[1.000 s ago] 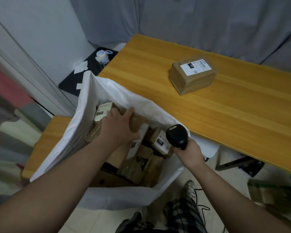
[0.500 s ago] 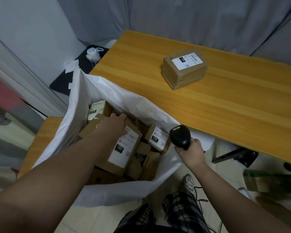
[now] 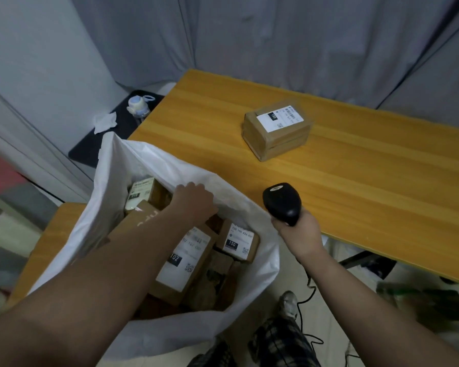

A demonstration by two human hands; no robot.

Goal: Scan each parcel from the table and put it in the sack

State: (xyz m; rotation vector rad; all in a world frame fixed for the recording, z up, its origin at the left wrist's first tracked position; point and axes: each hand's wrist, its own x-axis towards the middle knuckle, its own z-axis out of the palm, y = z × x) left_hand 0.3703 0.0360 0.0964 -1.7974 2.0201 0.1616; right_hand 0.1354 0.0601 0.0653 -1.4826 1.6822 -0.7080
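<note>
Parcels crowd the white sack [image 3: 109, 207]. The parcel labelled 102 [image 3: 183, 266] lies label-up on top with the parcel labelled 150 [image 3: 237, 243] just beside it, so that drop looks finished. One last parcel [image 3: 276, 128] sits alone on the bench [image 3: 368, 197], label up and well apart from both hands, and I judge it next in line for scanning. The left grip [image 3: 194, 205] hovers inside the sack mouth by its far wall, knuckles up and fingers curled under out of sight, so I cannot tell whether it has hold of anything. The right grip [image 3: 300, 234] is wrapped around the handle of the black scanner [image 3: 281, 201], holding its head up near the bench edge, probably ready for that label; its cable [image 3: 306, 292] trails to the floor. The sack stands on a low wooden surface [image 3: 51, 247] beside the bench, its mouth spread wide for easy dropping. Half a second ago the left grip rested on the upper end of the parcel labelled 102; now it is off that parcel and closer to the sack's far wall. The last parcel has not shifted.
</note>
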